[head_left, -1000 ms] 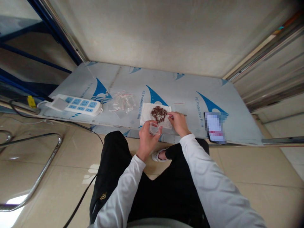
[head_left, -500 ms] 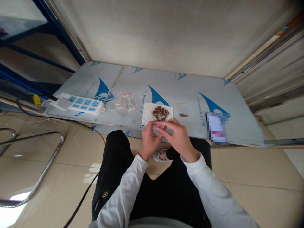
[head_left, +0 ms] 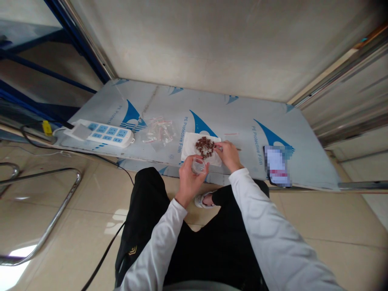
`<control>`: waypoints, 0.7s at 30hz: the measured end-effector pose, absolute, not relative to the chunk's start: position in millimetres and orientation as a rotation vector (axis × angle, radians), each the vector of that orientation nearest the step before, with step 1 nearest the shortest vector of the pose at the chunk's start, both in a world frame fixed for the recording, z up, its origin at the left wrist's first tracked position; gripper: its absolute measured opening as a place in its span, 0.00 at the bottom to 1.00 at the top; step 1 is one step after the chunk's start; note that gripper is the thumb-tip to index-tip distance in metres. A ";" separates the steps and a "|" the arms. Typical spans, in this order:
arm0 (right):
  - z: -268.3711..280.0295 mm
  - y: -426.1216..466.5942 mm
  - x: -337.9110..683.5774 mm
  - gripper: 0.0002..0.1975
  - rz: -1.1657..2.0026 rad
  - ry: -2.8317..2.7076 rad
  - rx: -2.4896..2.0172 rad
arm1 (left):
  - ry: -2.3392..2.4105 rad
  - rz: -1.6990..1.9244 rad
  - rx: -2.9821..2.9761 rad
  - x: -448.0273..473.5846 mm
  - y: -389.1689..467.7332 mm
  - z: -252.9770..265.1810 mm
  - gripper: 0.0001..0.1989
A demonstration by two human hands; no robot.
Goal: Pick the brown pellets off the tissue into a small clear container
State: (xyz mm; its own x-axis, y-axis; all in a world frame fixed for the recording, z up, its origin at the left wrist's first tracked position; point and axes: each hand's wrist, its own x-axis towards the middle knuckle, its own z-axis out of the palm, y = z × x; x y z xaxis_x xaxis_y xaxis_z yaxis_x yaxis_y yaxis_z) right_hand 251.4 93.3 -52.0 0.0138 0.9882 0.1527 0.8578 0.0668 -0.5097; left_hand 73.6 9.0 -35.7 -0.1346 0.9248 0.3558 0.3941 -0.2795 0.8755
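A small clear plastic cup (head_left: pixel 199 165) is in my left hand (head_left: pixel 190 178), its fingers wrapped round the side and its open mouth facing up. Just beyond it, a heap of small brown capsule-like pieces (head_left: pixel 205 144) lies on a white paper sheet (head_left: pixel 188 149). My right hand (head_left: pixel 228 154) reaches to the heap's right edge with thumb and fingertips drawn together. What is between those fingertips is too small to make out. Partly covered by the right hand is a clear zip bag (head_left: pixel 232 134) with a reddish seal line.
Several empty-looking clear zip bags (head_left: pixel 159 131) lie in a pile to the left. Beyond them is a white power strip (head_left: pixel 112 135) with a plug in it. A phone (head_left: pixel 277 165) rests at the table's (head_left: pixel 236 115) front right edge.
My right hand has left the cup and moved away to the right side of the brown heap. The left hand has lowered slightly, still holding the cup, whose mouth now shows.
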 end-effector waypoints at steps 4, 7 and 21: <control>-47.0 90.4 251.5 0.06 0.377 -1.854 -1.828 | 1.479 1.415 1.655 73.2 8.9 -35.4 0.09; -27.9 72.3 248.5 0.09 0.396 -1.775 -1.786 | 1.475 1.420 1.656 73.3 9.0 -35.4 0.09; 46.0 2.2 217.7 0.11 0.608 -2.248 -1.221 | 1.331 1.384 1.673 81.6 -0.7 -36.6 0.15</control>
